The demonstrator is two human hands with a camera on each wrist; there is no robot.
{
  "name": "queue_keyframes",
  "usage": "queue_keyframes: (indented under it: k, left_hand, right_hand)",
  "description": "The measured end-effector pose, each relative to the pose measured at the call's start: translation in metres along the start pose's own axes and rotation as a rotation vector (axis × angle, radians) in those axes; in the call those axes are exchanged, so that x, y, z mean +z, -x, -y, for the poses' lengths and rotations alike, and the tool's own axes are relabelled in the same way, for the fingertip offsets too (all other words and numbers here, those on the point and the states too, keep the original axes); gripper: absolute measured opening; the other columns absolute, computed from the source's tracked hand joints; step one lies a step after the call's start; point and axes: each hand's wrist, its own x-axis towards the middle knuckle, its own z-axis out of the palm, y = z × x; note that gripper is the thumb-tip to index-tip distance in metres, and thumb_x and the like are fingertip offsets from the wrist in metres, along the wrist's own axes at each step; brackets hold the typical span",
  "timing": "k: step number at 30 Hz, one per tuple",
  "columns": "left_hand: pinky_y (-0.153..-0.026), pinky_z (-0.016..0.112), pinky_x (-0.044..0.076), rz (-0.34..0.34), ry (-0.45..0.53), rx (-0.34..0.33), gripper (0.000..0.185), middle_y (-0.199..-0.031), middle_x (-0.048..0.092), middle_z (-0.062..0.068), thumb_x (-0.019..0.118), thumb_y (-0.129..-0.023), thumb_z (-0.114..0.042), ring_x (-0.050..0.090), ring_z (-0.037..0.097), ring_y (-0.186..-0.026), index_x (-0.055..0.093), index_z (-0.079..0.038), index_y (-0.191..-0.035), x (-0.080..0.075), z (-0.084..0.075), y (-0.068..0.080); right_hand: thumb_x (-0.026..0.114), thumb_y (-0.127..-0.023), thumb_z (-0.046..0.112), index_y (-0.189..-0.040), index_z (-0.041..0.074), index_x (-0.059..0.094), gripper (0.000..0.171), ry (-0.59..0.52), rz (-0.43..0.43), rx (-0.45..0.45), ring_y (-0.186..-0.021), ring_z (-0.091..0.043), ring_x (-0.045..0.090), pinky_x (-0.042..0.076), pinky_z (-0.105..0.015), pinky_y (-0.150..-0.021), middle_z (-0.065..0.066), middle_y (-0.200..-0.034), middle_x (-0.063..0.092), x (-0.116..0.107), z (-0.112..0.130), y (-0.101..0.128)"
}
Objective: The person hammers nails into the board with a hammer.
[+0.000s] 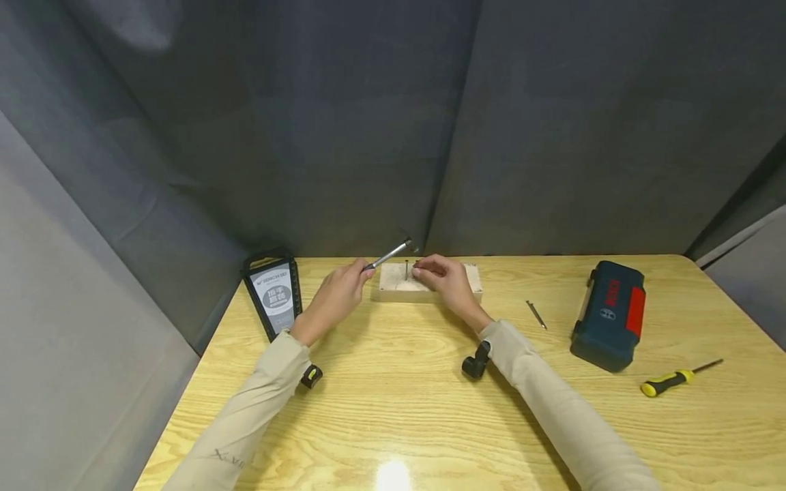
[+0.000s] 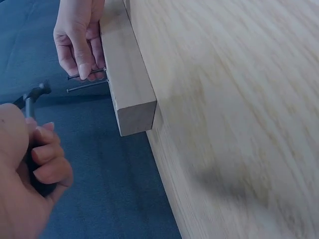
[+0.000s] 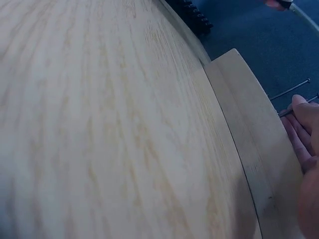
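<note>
So, from the head camera the left hand (image 1: 334, 294) grips a small metal hammer (image 1: 393, 254) raised over the pale wooden block (image 1: 430, 283), and in both wrist views the right hand (image 2: 77, 37) pinches one thin steel nail (image 2: 85, 76) standing tall beside another nail (image 2: 87, 87), neither driven in yet.

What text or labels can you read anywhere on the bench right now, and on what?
"WRENCH SET": wrench set holder, top of its label, small and uncertain; the larger characters below are unreadable.
Blue case: lid lettering and round emblem too blurred.
Left sleeve: mark too blurred.
</note>
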Motion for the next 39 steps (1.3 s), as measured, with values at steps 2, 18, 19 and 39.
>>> queue_keyframes:
  k: [2, 18, 19, 39]
  left_hand:
    - [-0.054, 0.033, 0.046, 0.024, -0.026, 0.011, 0.018, -0.072, 0.051, 0.003, 0.052, -0.111, -0.014, 0.048, 0.016, -0.058, 0.062, -0.001, -0.105, 0.002, 0.000, 0.000]
    - [-0.053, 0.032, 0.043, -0.163, 0.052, 0.092, 0.017, -0.077, 0.056, 0.010, 0.049, -0.112, -0.012, 0.048, 0.018, -0.058, 0.059, 0.002, -0.112, -0.013, -0.009, -0.007]
    - [-0.053, 0.031, 0.045, -0.108, 0.027, 0.080, 0.019, -0.077, 0.057, 0.009, 0.049, -0.112, -0.013, 0.049, 0.016, -0.058, 0.060, 0.002, -0.112, -0.010, -0.008, -0.006]
    - [-0.055, 0.036, 0.049, 0.017, -0.042, 0.042, 0.018, -0.073, 0.056, 0.004, 0.053, -0.111, -0.013, 0.051, 0.017, -0.060, 0.065, 0.001, -0.108, -0.002, -0.001, -0.002]
  right_hand:
    - [0.075, -0.097, 0.004, -0.112, -0.004, 0.074, 0.018, -0.007, -0.003, 0.000, -0.101, -0.026, 0.075, 0.056, -0.017, -0.085, -0.023, -0.111, 0.075, 0.001, -0.001, 0.000]
    - [0.075, -0.097, 0.006, -0.113, -0.003, 0.074, 0.019, 0.001, -0.005, -0.015, -0.098, -0.021, 0.074, 0.055, -0.017, -0.083, -0.023, -0.111, 0.075, 0.000, -0.001, 0.000]
    - [0.075, -0.097, 0.005, -0.113, -0.004, 0.073, 0.018, 0.000, -0.007, -0.013, -0.098, -0.019, 0.074, 0.055, -0.016, -0.083, -0.024, -0.110, 0.075, 0.000, -0.001, -0.001]
    - [0.076, -0.096, 0.005, -0.112, -0.004, 0.073, 0.019, 0.020, -0.012, -0.002, -0.095, -0.015, 0.073, 0.055, -0.015, -0.083, -0.023, -0.110, 0.075, -0.001, -0.004, -0.002]
